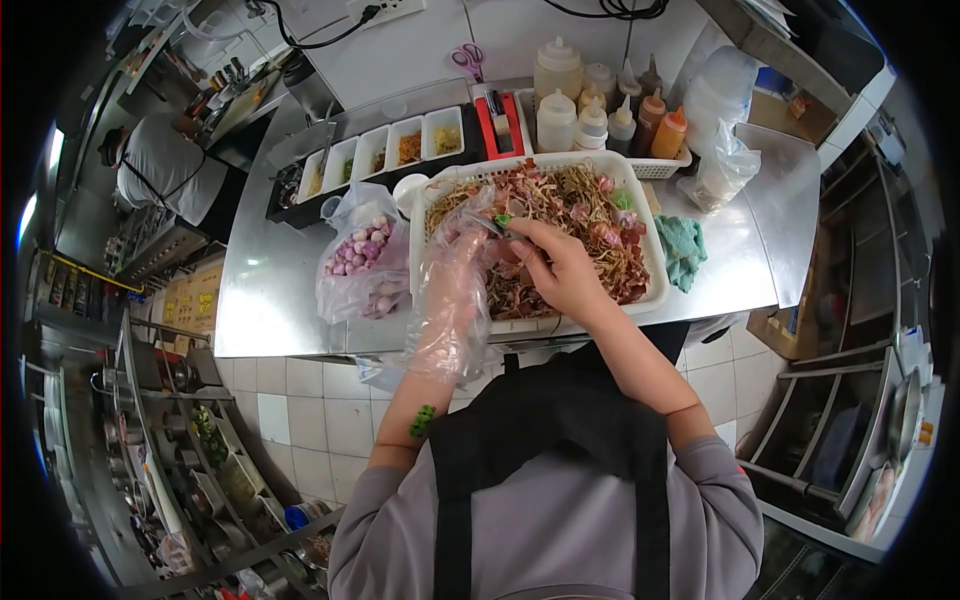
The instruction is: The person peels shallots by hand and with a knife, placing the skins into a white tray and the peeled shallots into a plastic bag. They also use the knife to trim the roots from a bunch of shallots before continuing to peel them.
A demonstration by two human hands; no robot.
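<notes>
A clear, loose plastic glove covers my left hand (pixel 463 250), which is closed over the left side of a white basket (pixel 655 235). What its fingers hold is hidden. My bare right hand (pixel 562 268) meets it there, thumb and index finger pinched around a small dark thing with a green end (pixel 502 220), perhaps a little blade. Under both hands, the basket is heaped with dry shallot skins and roots (pixel 540 185), with some pinkish shallots (pixel 608 235) among them. Left of the basket, an open plastic bag holds peeled purple shallots (pixel 358 250).
White condiment tubs (pixel 408 140) line the table's back beside a red-and-black holder (pixel 500 125) with purple scissors (pixel 468 60). Squeeze bottles (pixel 557 120) stand behind the basket. A green cloth (pixel 682 250) lies to its right. Another person (pixel 170 165) bends at far left.
</notes>
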